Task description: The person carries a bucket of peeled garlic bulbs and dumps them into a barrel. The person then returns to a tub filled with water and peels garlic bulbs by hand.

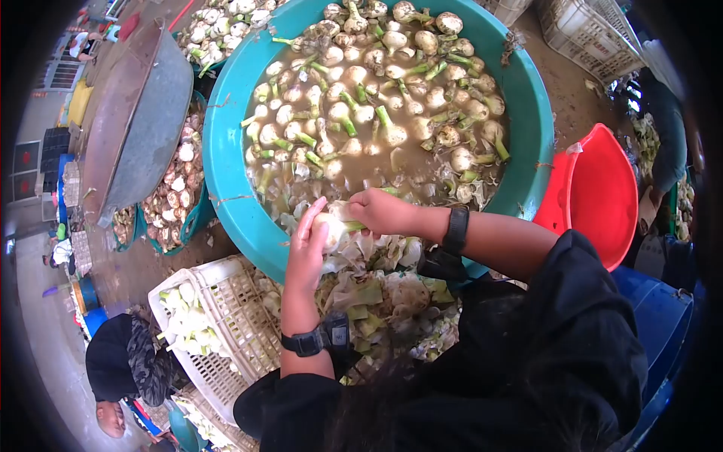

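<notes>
Over the near rim of a large teal tub point(226, 162), my left hand point(305, 245) cups a pale garlic bulb point(329, 230), its fingers stretched along the far side. My right hand point(376, 212) is closed around the bulb's short green stem, pinching it close to the bulb. Muddy water fills the tub, and many garlic bulbs point(392, 134) with cut green stems float in it. Wet papery skins drift at the near side. Below my hands lies a heap of peeled skins point(392, 294).
A white plastic crate point(233, 301) of trimmed garlic stands at left, near a bending co-worker point(124, 358). A red basin point(599, 196) and blue barrel point(655, 301) are at right. A metal wheelbarrow tray point(151, 113) leans beyond the tub's left side, beside piled garlic point(177, 192).
</notes>
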The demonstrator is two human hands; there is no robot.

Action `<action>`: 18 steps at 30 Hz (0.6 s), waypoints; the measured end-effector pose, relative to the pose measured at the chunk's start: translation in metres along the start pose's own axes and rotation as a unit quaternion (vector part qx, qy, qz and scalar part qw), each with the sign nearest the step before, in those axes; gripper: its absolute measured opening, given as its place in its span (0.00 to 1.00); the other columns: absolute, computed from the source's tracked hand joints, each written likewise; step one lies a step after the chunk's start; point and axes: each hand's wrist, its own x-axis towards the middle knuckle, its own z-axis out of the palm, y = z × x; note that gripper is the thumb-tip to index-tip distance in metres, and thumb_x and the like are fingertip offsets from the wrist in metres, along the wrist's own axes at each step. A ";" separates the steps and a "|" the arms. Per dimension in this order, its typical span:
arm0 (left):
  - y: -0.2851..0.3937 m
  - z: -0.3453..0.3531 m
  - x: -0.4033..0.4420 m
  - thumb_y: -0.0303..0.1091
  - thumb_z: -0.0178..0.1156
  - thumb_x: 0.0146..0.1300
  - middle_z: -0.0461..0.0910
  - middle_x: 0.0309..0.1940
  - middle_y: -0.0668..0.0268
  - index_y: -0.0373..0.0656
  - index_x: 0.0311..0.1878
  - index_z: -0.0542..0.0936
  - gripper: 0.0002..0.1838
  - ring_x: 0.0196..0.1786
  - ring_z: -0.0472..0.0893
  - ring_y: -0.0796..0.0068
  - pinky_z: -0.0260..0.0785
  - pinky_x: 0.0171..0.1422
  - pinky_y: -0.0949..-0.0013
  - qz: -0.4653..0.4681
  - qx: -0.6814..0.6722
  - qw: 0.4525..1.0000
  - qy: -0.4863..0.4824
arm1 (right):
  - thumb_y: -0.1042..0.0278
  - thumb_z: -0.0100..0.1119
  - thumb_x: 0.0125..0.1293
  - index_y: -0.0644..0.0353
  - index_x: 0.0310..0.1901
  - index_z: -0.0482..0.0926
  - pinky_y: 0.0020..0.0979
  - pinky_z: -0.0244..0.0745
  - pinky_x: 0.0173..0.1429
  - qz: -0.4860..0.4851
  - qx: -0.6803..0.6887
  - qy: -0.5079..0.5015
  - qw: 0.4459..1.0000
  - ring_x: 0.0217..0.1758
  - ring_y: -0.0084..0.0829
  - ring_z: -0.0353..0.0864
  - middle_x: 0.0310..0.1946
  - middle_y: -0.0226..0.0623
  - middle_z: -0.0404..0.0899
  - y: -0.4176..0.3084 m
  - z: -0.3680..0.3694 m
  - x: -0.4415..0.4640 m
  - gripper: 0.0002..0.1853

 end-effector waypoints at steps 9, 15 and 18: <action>0.022 0.029 -0.020 0.20 0.56 0.51 0.64 0.61 0.57 0.42 0.59 0.68 0.28 0.60 0.68 0.58 0.58 0.64 0.61 0.282 0.600 0.748 -0.034 | 0.62 0.56 0.60 0.65 0.38 0.77 0.29 0.70 0.28 0.167 0.248 0.005 0.954 0.27 0.20 0.72 0.29 0.31 0.77 -0.019 -0.015 -0.001 0.13; -0.001 0.005 -0.008 0.37 0.55 0.61 0.77 0.43 0.61 0.39 0.47 0.73 0.14 0.49 0.75 0.69 0.71 0.54 0.65 0.013 -0.334 0.906 0.260 | 0.65 0.52 0.64 0.62 0.41 0.78 0.22 0.67 0.48 -0.084 0.095 -0.104 0.987 0.40 0.17 0.73 0.37 0.27 0.79 -0.015 -0.021 -0.024 0.10; -0.009 -0.036 -0.011 0.44 0.57 0.58 0.78 0.36 0.66 0.40 0.45 0.74 0.18 0.40 0.78 0.76 0.75 0.46 0.71 -0.035 -0.418 0.858 0.298 | 0.62 0.48 0.65 0.62 0.42 0.76 0.23 0.71 0.42 -0.207 0.180 0.013 0.962 0.37 0.20 0.75 0.36 0.33 0.78 -0.012 -0.050 -0.035 0.13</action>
